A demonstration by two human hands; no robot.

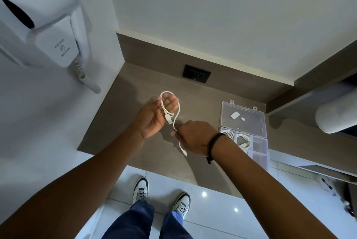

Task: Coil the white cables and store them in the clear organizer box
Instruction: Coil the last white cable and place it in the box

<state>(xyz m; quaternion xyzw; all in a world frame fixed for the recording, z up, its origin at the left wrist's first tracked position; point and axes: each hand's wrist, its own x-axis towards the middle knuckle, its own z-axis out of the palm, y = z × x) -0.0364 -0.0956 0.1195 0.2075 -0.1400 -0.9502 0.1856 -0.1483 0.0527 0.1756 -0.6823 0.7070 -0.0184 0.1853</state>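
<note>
A white cable [178, 111] is looped around the fingers of my left hand [156, 117], palm up above the brown counter. Its USB plug rests on that palm. My right hand [195, 136] pinches the cable lower down, and the free end with a small plug hangs below the fingers. The clear organizer box [259, 153] lies open at the right, lid [242, 118] flipped back. Two coiled white cables [244, 141] sit in its compartments nearest the hinge.
A wall-hung hair dryer [48, 26] with a curly cord is at the upper left. A black socket plate [196, 73] sits at the counter's back. A white roll [336, 117] lies under a shelf at right. My shoes stand on tiled floor below.
</note>
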